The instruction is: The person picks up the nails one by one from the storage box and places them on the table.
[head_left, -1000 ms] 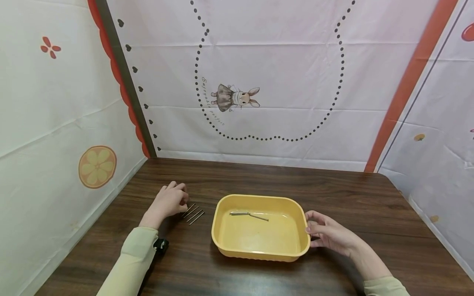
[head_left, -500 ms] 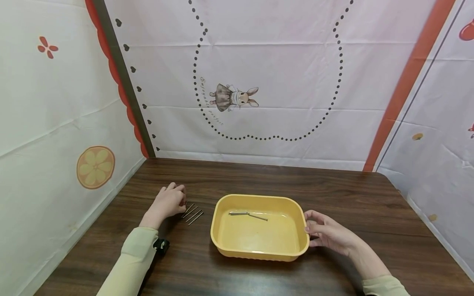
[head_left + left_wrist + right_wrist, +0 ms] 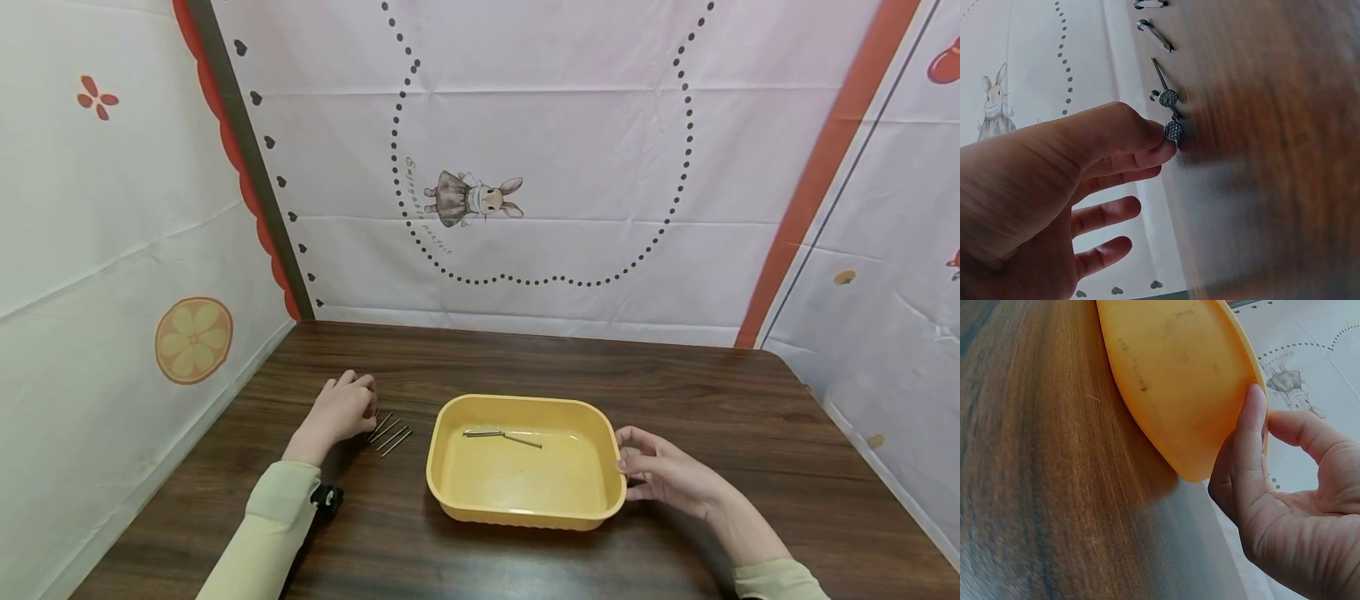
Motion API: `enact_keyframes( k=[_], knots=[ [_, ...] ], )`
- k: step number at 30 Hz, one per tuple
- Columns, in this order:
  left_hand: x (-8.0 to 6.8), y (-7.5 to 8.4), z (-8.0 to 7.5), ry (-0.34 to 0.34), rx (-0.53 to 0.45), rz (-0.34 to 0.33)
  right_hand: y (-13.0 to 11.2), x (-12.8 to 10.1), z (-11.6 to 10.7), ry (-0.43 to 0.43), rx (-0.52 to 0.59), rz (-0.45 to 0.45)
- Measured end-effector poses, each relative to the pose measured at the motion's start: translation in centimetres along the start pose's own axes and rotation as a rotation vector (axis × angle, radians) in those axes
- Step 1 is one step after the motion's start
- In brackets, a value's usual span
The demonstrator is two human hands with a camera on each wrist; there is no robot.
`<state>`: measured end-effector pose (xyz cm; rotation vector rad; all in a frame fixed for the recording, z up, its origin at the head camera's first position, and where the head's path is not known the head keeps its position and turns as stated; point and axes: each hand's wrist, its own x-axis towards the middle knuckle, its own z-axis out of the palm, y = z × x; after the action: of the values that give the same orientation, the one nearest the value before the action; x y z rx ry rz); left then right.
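Observation:
My left hand [image 3: 341, 410] is at the left of the table, beside a row of several nails [image 3: 394, 436] lying at a slant. In the left wrist view, its thumb and forefinger pinch a nail [image 3: 1174, 130] with a round, checkered head; the shank is mostly hidden by the fingers. The other fingers of that hand are spread apart. My right hand [image 3: 663, 472] holds the right side of a yellow plastic tray [image 3: 525, 519], thumb and fingers on either side of its rim [image 3: 1254, 359]. A few nails [image 3: 522, 440] lie on the tray's floor, towards its far side.
The dark wood-grain table [image 3: 480, 567] reaches back to a white printed cloth [image 3: 570, 183] hung behind it. More cloth [image 3: 112, 250] closes off the left and right sides. A black strap [image 3: 327, 498] is on the left wrist.
The view has shifted very slightly. Both hands, the tray and the nails otherwise stay where they were.

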<state>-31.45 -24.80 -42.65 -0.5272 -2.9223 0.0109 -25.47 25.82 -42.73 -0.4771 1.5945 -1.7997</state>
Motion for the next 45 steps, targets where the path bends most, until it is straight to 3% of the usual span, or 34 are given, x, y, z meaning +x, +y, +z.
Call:
enact_keyframes(
  k=[12,28,45],
  knots=[
    [-0.1,0.0,-0.5,-0.019,0.011,-0.021,0.1,0.0,-0.1,-0.002,-0.003,-0.005],
    [-0.6,0.4,-2.0,-0.154,-0.025,-0.150,0.0,-0.1,0.1,-0.003,0.000,-0.010],
    [-0.7,0.2,-2.3,-0.149,-0.027,-0.162,0.0,-0.1,0.1,-0.018,0.008,-0.020]
  ],
)
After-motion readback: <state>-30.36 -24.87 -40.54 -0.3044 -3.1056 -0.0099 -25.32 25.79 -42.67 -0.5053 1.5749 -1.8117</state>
